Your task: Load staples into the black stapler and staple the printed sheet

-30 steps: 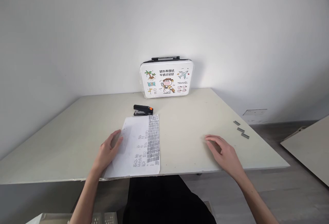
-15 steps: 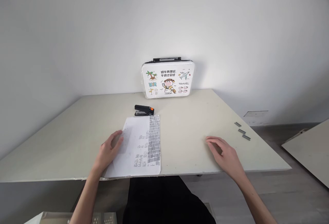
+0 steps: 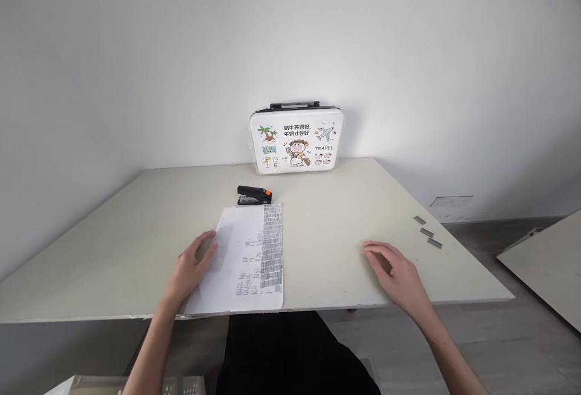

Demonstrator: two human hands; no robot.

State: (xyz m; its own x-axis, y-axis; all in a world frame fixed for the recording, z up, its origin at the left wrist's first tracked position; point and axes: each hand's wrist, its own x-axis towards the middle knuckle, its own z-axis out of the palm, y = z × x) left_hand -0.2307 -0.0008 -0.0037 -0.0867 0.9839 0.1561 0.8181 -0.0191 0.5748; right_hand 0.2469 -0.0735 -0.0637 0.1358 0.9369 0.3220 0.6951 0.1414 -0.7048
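Observation:
A sheet or thin stack of white paper (image 3: 245, 250) with printed text and a dense grey strip down its right side lies at the table's front edge. On its left edge rests my left hand (image 3: 193, 262), thumb and fingers apart, gripping nothing. Just beyond the paper's top edge sits a black stapler (image 3: 254, 195) with an orange patch. To the right, my right hand (image 3: 394, 268) rests loosely on the tabletop, fingers curved, thumb close to the fingertips, holding nothing. Three grey staple strips (image 3: 427, 232) lie beyond it, near the table's right edge.
A white case (image 3: 297, 141) with cartoon prints and a black handle leans against the wall at the back of the pale table (image 3: 336, 219). A wall plate (image 3: 451, 201) and another pale surface (image 3: 549, 262) are at the right. My dark-clothed legs (image 3: 290, 352) are below the front edge.

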